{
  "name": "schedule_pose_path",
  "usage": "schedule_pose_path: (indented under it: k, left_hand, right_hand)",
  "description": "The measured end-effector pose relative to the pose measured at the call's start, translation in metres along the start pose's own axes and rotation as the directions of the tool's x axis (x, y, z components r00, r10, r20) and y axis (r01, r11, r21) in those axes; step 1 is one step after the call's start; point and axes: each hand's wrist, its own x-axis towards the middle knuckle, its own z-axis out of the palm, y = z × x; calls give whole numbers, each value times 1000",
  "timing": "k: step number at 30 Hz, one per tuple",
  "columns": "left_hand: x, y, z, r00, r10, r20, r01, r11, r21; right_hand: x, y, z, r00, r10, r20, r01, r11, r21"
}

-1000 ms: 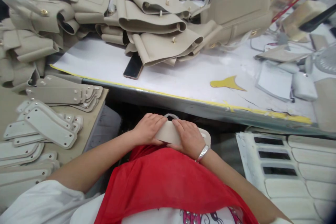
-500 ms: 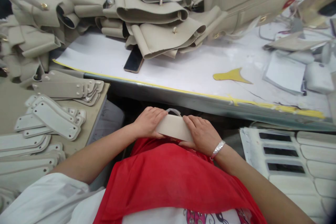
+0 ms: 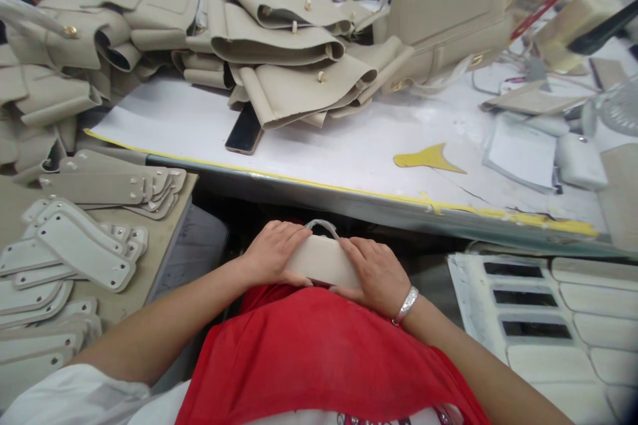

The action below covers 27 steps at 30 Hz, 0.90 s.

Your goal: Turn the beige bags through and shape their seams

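Note:
Close to my body, above the red apron [image 3: 329, 352], I hold a beige handbag [image 3: 323, 259] by its two ends. A pale curved handle [image 3: 323, 222] stands up at its far side. My left hand [image 3: 276, 254] is closed round the left end, thumb on the near edge. Round the right end my right hand [image 3: 373, 272] is closed in the same way, with a silver bracelet on the wrist. The lower part of the bag is hidden by the apron and my hands.
Beige bag bodies [image 3: 299, 46] lie heaped on the white table [image 3: 319, 153], with a phone [image 3: 244, 133] and a yellow cut piece [image 3: 428, 158] nearer its edge. Punched strips [image 3: 87, 246] are stacked at left. A slotted tray [image 3: 473, 299] with pale panels stands at right.
The view has shifted, so most things appear a little lower and further left. The handle shows more above the bag. Both hands keep hold of its ends.

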Motion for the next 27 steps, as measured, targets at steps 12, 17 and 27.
schedule_pose_path:
  k: [12,17,27]
  left_hand:
    - [1,5,0,1000,-10,6,9,998,64]
    - [0,12,2,997,-68,-19,70,992,105]
    - [-9,-20,-12,982,-179,64,190,905,-382]
  right_hand:
    - [-1,-4,-1,1000,-14,23,15,997,-71]
    - [-2,-13,-1,997,70,18,-67,989,-134]
    - [7,-3,-9,965,233,122,-240,970,49]
